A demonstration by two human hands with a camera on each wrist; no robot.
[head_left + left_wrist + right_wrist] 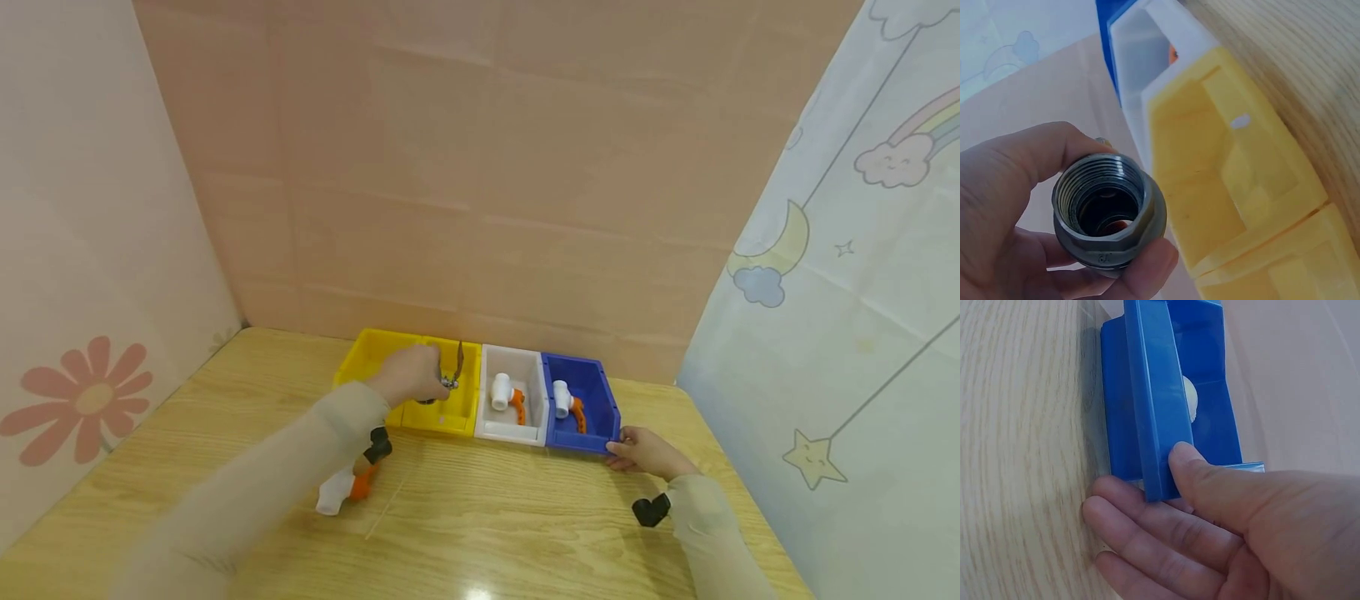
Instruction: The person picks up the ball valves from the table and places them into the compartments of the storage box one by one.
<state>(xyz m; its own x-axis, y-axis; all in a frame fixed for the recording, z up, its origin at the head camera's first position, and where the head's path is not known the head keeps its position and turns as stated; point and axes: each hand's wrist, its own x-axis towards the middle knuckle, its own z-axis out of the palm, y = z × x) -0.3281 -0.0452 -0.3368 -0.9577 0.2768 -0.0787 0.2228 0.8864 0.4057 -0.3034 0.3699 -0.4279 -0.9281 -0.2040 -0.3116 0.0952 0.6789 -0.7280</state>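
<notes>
My left hand holds a metal ball valve with a threaded open end, above the yellow bins. In the left wrist view, thumb and fingers wrap its body; in the head view its thin lever sticks up. My right hand grips the front right corner of the blue bin, thumb over the rim and fingers below. Inside that bin lies a white plastic valve with an orange handle. A similar white valve lies in the white bin.
Two yellow bins stand left of the white one, all in a row near the back wall. Another white valve with an orange handle lies on the wooden table, partly behind my left wrist. Printed cloth covers both sides.
</notes>
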